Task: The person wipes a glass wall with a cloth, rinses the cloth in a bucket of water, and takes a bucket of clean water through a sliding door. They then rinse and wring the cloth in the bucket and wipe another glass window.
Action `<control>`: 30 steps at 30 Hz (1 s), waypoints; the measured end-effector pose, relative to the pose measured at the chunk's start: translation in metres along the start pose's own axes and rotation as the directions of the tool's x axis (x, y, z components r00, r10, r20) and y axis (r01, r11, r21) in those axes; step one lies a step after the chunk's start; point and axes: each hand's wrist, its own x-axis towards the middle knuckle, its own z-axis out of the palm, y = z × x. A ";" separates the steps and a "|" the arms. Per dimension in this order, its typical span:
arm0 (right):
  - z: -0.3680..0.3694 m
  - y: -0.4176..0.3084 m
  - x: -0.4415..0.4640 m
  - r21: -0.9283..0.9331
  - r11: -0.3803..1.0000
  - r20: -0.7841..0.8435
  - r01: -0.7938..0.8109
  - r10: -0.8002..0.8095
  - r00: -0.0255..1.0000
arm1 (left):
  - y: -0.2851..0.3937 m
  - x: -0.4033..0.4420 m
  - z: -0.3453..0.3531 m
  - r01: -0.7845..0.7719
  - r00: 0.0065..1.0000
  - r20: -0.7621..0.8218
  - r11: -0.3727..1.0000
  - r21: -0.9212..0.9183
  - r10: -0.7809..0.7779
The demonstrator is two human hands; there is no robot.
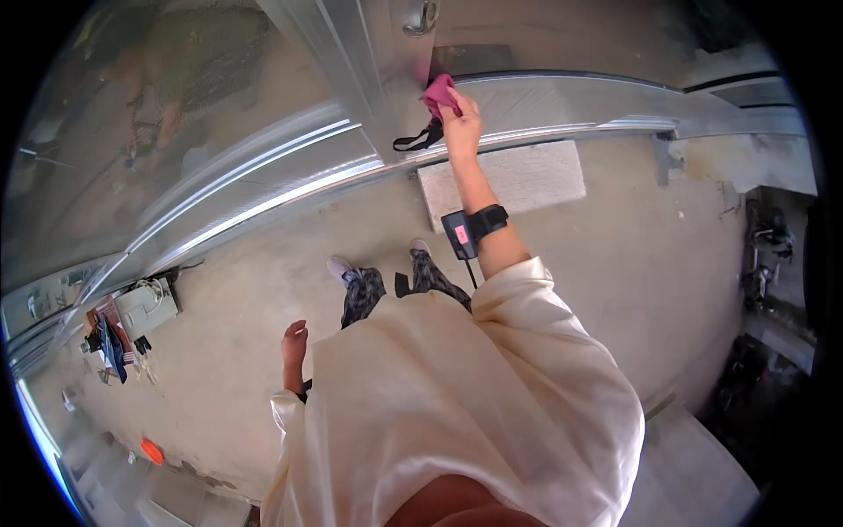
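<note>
My right hand (462, 119) is stretched forward, its fingers closed round a pink cloth (439, 93). The cloth is against or close to the lower part of a metal-framed glass door (395, 97); whether it touches cannot be made out. A black strap (421, 139) hangs just below the cloth, beside my right hand. On my right forearm sits a black band with a small box (460, 234). My left hand (296, 338) hangs low at my side, its fingers loosely bent and nothing visible in it.
A pale stone slab (509, 180) lies on the floor at the foot of the door. A metal handle (422, 19) is higher up. At the left stand a whitish box (147, 307) and piled items (112, 342). An orange object (151, 451) lies behind them. Dark machinery (768, 255) is at right.
</note>
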 end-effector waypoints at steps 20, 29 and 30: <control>0.020 -0.003 -0.020 -0.152 0.984 -0.034 0.099 -0.105 0.994 | 0.013 -0.007 -0.003 0.223 0.975 0.031 0.969 -0.106 -0.221; -0.084 0.080 0.069 -0.279 0.956 -0.136 -0.086 0.049 0.989 | 0.006 0.031 0.010 0.197 0.979 0.103 0.934 -0.298 -0.173; -0.104 0.071 0.075 -0.057 0.962 -0.247 -0.266 0.244 0.938 | -0.002 0.027 0.015 0.228 0.973 0.121 0.916 -0.330 -0.199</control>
